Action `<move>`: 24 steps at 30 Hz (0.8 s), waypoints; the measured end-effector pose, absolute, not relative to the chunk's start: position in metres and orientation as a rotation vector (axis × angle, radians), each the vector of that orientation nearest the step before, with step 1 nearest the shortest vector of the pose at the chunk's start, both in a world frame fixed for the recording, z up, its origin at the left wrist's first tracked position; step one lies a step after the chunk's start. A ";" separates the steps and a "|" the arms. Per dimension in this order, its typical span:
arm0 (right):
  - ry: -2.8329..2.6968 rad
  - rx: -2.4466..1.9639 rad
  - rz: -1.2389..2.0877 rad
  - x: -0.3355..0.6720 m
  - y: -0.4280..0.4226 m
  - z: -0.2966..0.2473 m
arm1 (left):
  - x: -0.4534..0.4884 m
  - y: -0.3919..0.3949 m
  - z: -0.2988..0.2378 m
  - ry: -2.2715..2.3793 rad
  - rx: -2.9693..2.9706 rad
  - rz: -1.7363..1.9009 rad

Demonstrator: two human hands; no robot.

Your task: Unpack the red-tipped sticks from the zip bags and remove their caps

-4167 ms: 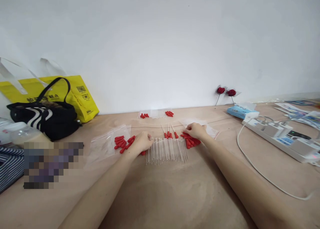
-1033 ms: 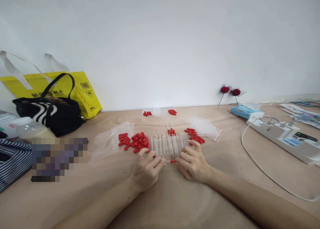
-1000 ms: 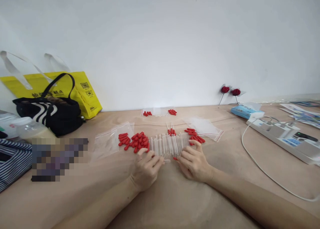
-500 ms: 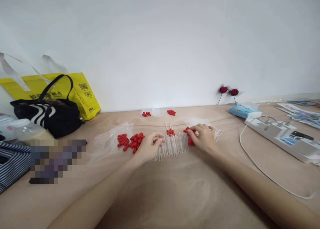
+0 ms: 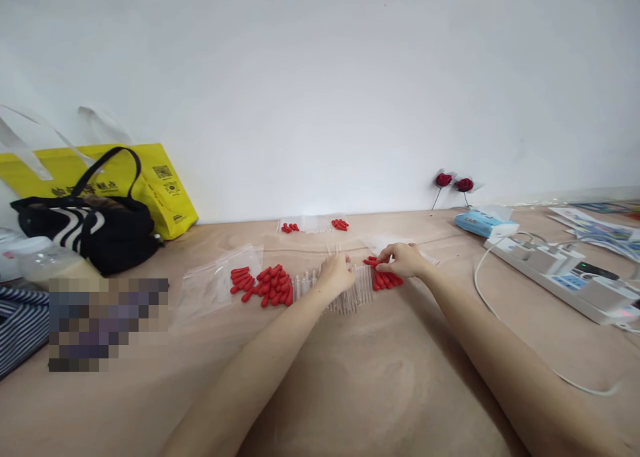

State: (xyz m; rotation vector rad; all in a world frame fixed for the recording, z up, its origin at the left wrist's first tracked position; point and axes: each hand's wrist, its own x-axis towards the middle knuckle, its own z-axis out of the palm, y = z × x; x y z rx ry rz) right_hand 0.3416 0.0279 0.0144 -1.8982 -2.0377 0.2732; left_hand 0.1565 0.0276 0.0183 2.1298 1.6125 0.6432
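Observation:
A row of clear plastic tubes (image 5: 357, 296) lies side by side on the tan table (image 5: 350, 384). My left hand (image 5: 336, 274) rests over the far middle of that row with its fingers curled; what they hold is hidden. My right hand (image 5: 401, 260) pinches at the small heap of red caps (image 5: 386, 280) just right of the tubes. A bigger heap of red caps (image 5: 265, 286) lies left of the row, beside an empty clear zip bag (image 5: 213, 285).
More small zip bags with red caps (image 5: 313, 226) lie by the wall. At the left stand a black striped handbag (image 5: 87, 229) and a yellow bag (image 5: 157, 184). A white power strip (image 5: 565, 270) with its cable (image 5: 505, 324), a blue tissue pack (image 5: 484, 222) and two red roses (image 5: 453, 180) sit at the right.
Both hands went from the near edge of the tube row to its far side. The left hand moved right over the row's middle; the right hand stays at the right cap heap.

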 end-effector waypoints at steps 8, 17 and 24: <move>-1.951 -1.952 0.229 0.338 0.030 0.017 | 0.158 0.032 0.013 1.625 2.305 0.607; -1.891 -2.036 0.191 0.312 0.028 0.021 | 0.106 -0.019 0.023 1.396 2.525 0.798; -1.933 -2.135 0.310 0.263 0.047 0.028 | 0.051 -0.056 -0.001 1.002 2.785 1.127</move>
